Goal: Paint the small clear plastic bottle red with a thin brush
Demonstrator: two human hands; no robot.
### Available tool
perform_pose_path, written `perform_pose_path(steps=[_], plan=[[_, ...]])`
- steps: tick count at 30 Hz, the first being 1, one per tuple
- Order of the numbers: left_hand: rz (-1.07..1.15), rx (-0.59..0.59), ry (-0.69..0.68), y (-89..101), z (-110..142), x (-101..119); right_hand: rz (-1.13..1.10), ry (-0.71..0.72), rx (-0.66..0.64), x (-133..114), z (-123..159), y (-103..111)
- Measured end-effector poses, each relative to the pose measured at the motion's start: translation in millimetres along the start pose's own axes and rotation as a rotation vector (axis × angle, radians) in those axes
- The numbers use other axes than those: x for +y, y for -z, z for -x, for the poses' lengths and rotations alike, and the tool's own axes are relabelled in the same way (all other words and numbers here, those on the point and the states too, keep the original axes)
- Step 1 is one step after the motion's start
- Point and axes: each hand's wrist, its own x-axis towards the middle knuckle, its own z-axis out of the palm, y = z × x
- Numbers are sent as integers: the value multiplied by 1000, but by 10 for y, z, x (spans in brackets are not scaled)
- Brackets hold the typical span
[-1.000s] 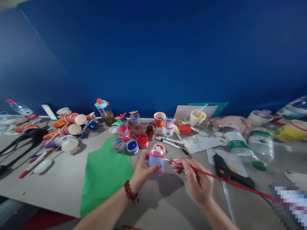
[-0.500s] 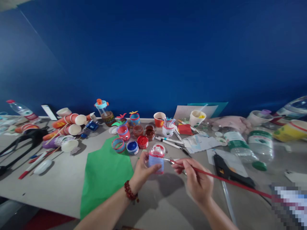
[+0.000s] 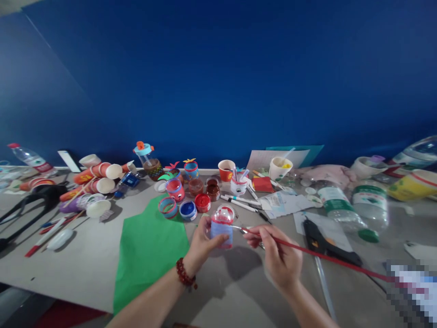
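Head view: brush (image 3: 307, 251) in right hand (image 3: 280, 262).

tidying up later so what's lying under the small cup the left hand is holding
The small cup is held up by the left hand, and below it shows only bare grey table with the cup's shadow. The cup's base and the patch behind the fingers are hidden.

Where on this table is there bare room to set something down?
Bare grey table lies left of the green paper, below the pens, and in front of both hands. Crowded: the paint pots behind and the bottles and glue gun to the right.
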Motion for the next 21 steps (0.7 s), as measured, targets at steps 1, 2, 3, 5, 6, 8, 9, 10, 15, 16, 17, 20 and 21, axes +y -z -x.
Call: perform_pose_path(steps=[1, 2, 3, 5, 6, 8, 9, 10, 15, 16, 17, 20, 21], plan=[[-1, -2, 2, 1, 0, 0, 3, 0, -9, 2, -2, -6], [-2, -6, 5, 3, 0, -2, 6, -2, -12, 6, -5, -8], [-5, -11, 8, 8, -2, -7, 10, -7, -7, 11, -8, -6], [-12, -16, 9, 24, -8, -25, 18, -16, 18, 22, -14, 7], [-16, -15, 7, 34, -12, -36, 21, -17, 33, 26, -14, 18], [-26, -4, -3, 52, -21, -55, 20, -14, 56, 30, -11, 36], [-31, 0, -8, 58, -24, -61, 16, -13, 64, 30, -8, 42], [-35, 3, -13, 61, -26, -64, 10, -16, 67, 29, -5, 45], [-8, -6, 3, 33, -28, -31, 6, -25, 23, 27, -11, 17], [0, -4, 6, 26, -29, -24, 11, -28, 20, 28, -19, 12], [4, -1, 5, 21, -30, -19, 15, -35, 24, 29, -29, 10], [11, 12, -13, 20, -38, -34, 13, -60, 62, 19, -55, 14], [12, 11, -16, 24, -41, -48, 9, -61, 77, 12, -60, 16]])
